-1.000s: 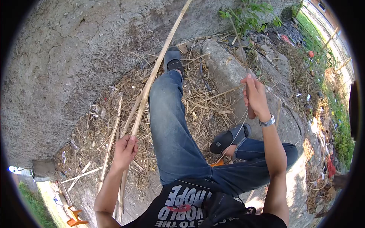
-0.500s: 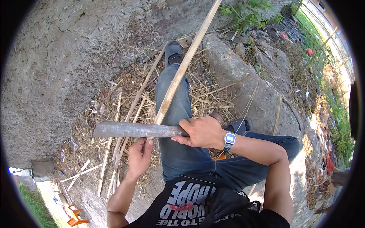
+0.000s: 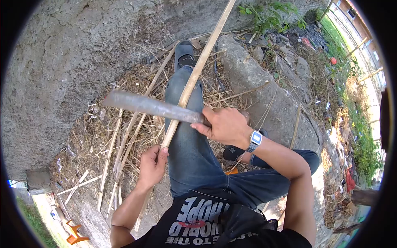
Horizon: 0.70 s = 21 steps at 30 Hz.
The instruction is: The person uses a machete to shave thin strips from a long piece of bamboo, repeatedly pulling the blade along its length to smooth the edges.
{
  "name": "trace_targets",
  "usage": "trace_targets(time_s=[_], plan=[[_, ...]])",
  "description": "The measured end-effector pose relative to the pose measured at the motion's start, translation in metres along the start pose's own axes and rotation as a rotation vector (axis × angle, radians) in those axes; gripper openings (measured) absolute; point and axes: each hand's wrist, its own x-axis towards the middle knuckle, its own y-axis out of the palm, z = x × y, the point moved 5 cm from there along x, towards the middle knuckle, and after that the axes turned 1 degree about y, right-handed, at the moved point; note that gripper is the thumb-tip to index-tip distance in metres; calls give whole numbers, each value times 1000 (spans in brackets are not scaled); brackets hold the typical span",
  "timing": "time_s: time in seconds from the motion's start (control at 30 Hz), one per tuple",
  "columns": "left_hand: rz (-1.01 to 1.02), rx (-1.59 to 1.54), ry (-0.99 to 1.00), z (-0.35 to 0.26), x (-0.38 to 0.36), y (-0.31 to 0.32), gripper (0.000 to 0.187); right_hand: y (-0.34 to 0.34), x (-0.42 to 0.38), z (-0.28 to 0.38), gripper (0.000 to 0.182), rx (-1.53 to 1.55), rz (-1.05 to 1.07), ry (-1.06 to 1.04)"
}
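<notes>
A long pale wooden strip [image 3: 201,62] runs from the top of the view down across the raised leg. My left hand [image 3: 153,164] is closed round its lower part, thumb on top. My right hand [image 3: 227,126], with a watch on the wrist, grips the handle of a wide machete [image 3: 153,106]. The blade points left and lies across the strip, above my left hand; its tip is slightly blurred. Whether the edge touches the wood, I cannot tell.
More wooden strips [image 3: 108,161] lie on the shavings at the left. A rough concrete wall [image 3: 74,62] rises at the upper left, and a large rock [image 3: 248,70] sits to the right. An orange stool [image 3: 76,232] stands at the lower left.
The machete has moved up the strip, away from my left hand, and its tip has tilted upward. More of the strip now shows below the blade, extending past my left hand.
</notes>
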Motion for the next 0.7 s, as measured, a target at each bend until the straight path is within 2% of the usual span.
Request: trace_targets(time_s=[0.03,0.17,0.33,0.4,0.43,0.53,0.7], plan=[[7,10,-7,1,-4,-2,36,2,-1,0,66,-55,-10,-60],[8,37,-7,2,-12,-17,37,-12,17,-31,60,-28,-145,10],[13,39,-35,5,-14,-26,37,-11,14,-13,59,12,-88,87],[36,51,-33,13,-22,-23,37,-2,8,-9,69,59,-49,49],[41,15,-17,17,-25,-21,35,-3,4,-13,61,34,-46,53],[41,-28,-23,14,-28,-20,33,-7,8,-28,60,-51,-101,-30],[37,-3,-79,12,-23,-21,34,-12,9,-12,60,43,-49,66]])
